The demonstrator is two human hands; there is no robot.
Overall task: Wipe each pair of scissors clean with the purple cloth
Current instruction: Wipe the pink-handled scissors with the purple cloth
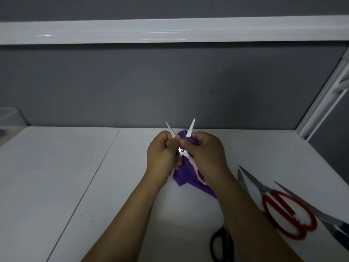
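Note:
A small pair of pink-handled scissors (182, 151) is held above the table with its blades spread open and pointing away from me. My left hand (162, 152) grips the left blade, fingers curled round it. My right hand (204, 154) pinches the purple cloth (184, 176) round the base of the right blade. The cloth hangs down between my hands and hides most of the pink handles.
On the white table (75, 176) at the right lie red-handled scissors (283, 210), a long steel pair (330, 224) at the edge, and black-handled scissors (221, 244) partly under my right forearm. A grey wall stands behind; a clear box (9, 118) sits far left.

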